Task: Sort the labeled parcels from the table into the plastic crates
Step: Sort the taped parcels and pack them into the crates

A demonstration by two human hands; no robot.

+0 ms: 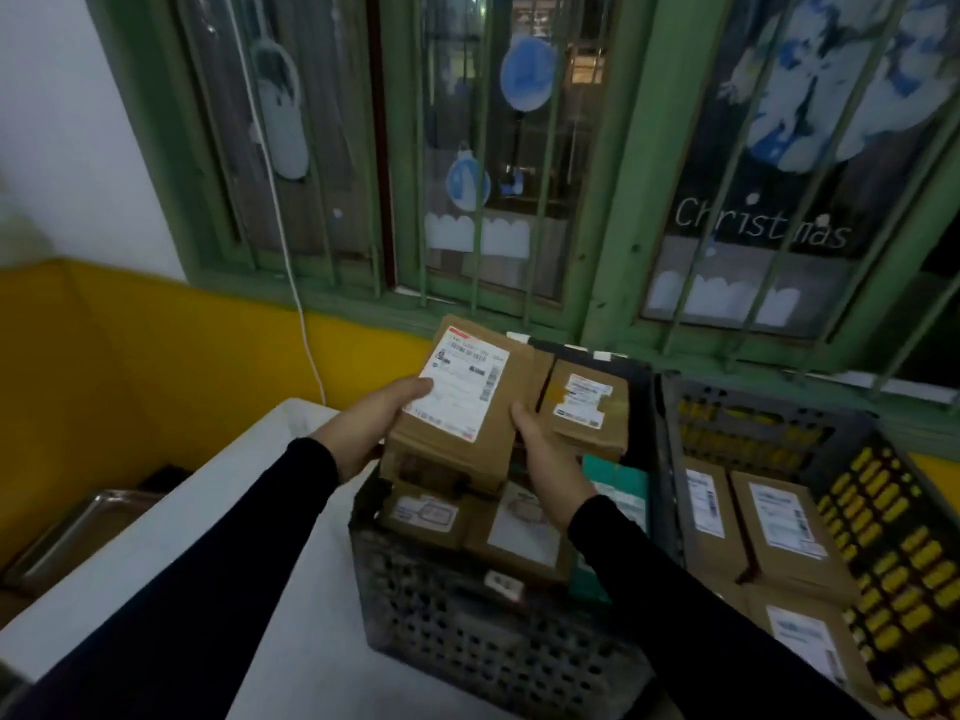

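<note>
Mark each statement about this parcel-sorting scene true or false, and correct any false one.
1. Both hands hold one labelled parcel. True: the left hand and right hand grip its sides.
2. The held parcel is over the white table. False: it is above the dark crate.
3. The dark crate is empty. False: parcels already lie in it.
4. The crate on the right holds labelled parcels. True.
5. The held parcel's label faces down. False: it faces up.
</note>
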